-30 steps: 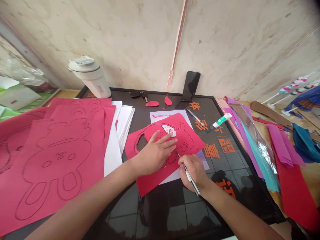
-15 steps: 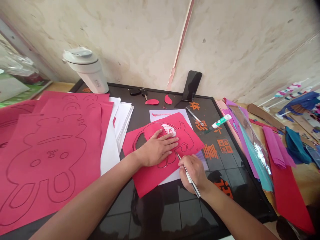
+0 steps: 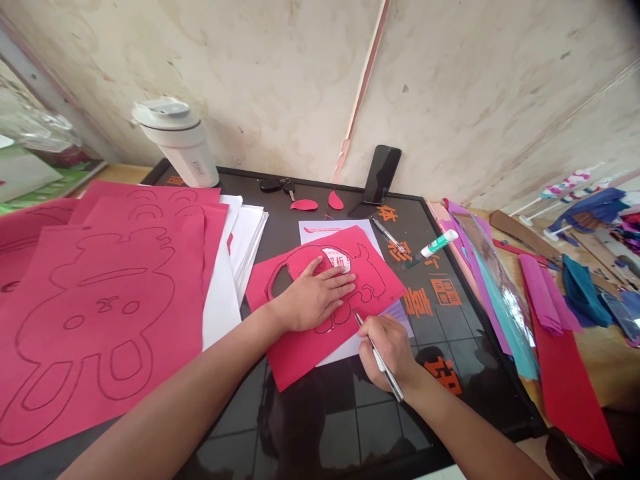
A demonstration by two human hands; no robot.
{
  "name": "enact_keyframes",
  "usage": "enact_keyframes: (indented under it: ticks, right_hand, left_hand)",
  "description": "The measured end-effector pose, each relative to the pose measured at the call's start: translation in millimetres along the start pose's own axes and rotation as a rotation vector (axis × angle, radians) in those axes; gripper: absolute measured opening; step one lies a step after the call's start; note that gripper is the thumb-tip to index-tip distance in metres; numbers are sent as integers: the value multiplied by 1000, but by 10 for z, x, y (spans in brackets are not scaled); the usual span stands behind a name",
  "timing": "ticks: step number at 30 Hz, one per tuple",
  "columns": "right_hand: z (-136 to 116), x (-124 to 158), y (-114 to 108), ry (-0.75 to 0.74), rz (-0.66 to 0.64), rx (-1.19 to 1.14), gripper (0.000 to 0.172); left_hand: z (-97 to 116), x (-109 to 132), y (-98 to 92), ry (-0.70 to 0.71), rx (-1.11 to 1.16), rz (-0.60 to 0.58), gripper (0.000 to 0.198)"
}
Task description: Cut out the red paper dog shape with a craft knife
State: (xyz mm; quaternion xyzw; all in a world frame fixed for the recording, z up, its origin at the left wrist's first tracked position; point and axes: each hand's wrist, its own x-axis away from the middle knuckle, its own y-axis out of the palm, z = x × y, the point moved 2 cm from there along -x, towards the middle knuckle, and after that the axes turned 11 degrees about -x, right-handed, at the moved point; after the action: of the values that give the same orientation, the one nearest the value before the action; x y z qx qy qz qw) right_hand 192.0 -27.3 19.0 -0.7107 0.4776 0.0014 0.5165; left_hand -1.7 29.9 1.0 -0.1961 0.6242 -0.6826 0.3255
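A red paper sheet (image 3: 305, 347) with a drawn animal outline and cut-out holes lies on white paper (image 3: 345, 348) in the middle of a black cutting mat (image 3: 325, 420). My left hand (image 3: 313, 298) lies flat on the red sheet, fingers stretched out, pressing it down. My right hand (image 3: 387, 347) is closed round a thin silver craft knife (image 3: 381, 362), its tip touching the red sheet just right of my left hand.
A pile of large red sheets (image 3: 95, 307) with drawn outlines over white paper covers the left. A white tumbler (image 3: 177, 141), keys (image 3: 278, 185), a leaning phone (image 3: 381, 175), a second silver pen (image 3: 389, 234) and a glue stick (image 3: 436, 243) lie farther back. Coloured paper strips (image 3: 545, 293) fill the right.
The view has shifted slightly. My right hand with the knife has moved a little lower along the red sheet; my left hand stays flat on it.
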Motion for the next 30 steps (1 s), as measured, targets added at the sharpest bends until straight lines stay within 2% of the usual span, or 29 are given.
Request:
enact_keyframes:
  ticks: [4, 10, 15, 21, 26, 30]
  right_hand:
    - [11, 2, -24, 116, -14, -47, 15]
    - [13, -130, -131, 413, -155, -226, 10]
    - [29, -222, -169, 537, -183, -261, 9]
    - [-3, -153, -125, 568, -125, -250, 8]
    - [-40, -98, -103, 490, -85, -169, 8]
    - [-39, -35, -62, 359, -48, -106, 11]
  left_hand:
    - [50, 0, -22, -12, -99, 20, 44]
    - [214, -3, -111, -105, -234, -7, 44]
    - [276, -4, -148, -178, -302, 18, 43]
    - [299, -22, -153, -253, -373, 65, 41]
    - [298, -19, -172, -321, -403, 103, 42]
    - [245, -11, -70, -152, -297, 99, 43]
